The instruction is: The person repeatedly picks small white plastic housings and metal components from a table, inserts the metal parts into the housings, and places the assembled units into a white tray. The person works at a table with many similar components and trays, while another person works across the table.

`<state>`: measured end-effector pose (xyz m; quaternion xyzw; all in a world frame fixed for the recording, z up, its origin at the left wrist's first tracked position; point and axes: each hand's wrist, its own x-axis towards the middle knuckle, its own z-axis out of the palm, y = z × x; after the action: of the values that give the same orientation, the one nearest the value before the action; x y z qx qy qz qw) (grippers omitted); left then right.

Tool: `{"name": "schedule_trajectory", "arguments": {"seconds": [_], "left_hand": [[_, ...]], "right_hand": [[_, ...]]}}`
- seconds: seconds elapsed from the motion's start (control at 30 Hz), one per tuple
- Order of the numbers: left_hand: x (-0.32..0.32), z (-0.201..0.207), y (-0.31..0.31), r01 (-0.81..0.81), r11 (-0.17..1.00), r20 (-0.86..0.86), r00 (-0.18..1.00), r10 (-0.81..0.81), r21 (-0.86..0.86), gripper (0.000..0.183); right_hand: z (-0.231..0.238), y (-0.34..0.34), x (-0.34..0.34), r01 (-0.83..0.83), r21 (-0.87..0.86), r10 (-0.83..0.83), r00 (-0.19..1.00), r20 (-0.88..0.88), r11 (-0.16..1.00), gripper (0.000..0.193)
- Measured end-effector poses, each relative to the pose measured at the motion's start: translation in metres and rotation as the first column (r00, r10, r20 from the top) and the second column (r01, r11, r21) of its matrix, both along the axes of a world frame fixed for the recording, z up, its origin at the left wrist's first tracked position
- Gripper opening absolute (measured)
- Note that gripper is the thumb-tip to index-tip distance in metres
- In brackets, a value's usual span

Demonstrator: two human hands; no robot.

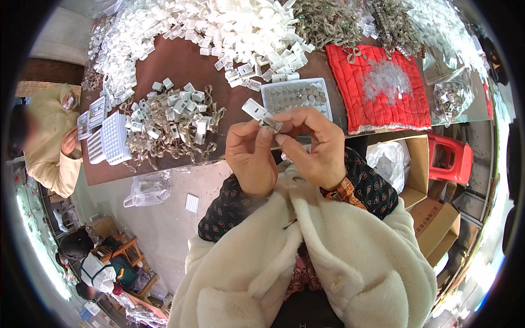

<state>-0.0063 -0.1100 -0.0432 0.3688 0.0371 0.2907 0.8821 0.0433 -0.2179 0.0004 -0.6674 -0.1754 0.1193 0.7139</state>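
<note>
Above the table's near edge, a small white plastic case [254,110] with a dark slot is held up between my hands. A short metallic-looking or clear part at its lower end is too small to make out. My left hand [251,158] is closed, its thumb and index finger pinching the lower end of the case. From the other side my right hand [316,146] also pinches that end, thumb and fingertips together. Just behind my hands stands a pale tray [327,104] with rows of round, coin-like grey pieces.
White cases [240,33] are heaped along the back. At left lies a pile of cases with wire bundles [169,123], beside stacked white trays [114,139]. A red quilted cloth [342,82] bears clear plastic bits. Another person [52,142] is at left; cardboard box [418,169] and red stool [456,158] are right.
</note>
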Motion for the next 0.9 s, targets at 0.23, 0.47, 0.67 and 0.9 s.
{"name": "schedule_trajectory", "arguments": {"seconds": [0.23,0.47,0.67,0.9], "left_hand": [[-0.002,0.005,-0.002,-0.011,1.0,-0.048,0.999,0.01,-0.022,0.017],[-0.004,-0.001,0.003,-0.022,0.996,-0.07,0.997,0.028,0.088,0.018],[-0.005,0.002,0.01,0.09,0.992,-0.137,0.985,-0.101,-0.089,0.014],[-0.008,0.0,0.009,0.108,0.972,-0.152,0.978,-0.142,-0.21,0.012]], "right_hand": [[0.006,0.0,0.005,0.054,-0.171,-0.004,0.96,0.28,0.984,0.028],[0.02,-0.005,0.016,-0.055,-0.169,0.073,0.992,0.1,0.984,0.028],[0.015,-0.002,0.026,-0.189,0.048,0.195,0.935,-0.295,0.981,0.032],[0.009,-0.002,0.016,-0.22,-0.115,0.209,0.972,-0.104,0.969,0.036]]}}
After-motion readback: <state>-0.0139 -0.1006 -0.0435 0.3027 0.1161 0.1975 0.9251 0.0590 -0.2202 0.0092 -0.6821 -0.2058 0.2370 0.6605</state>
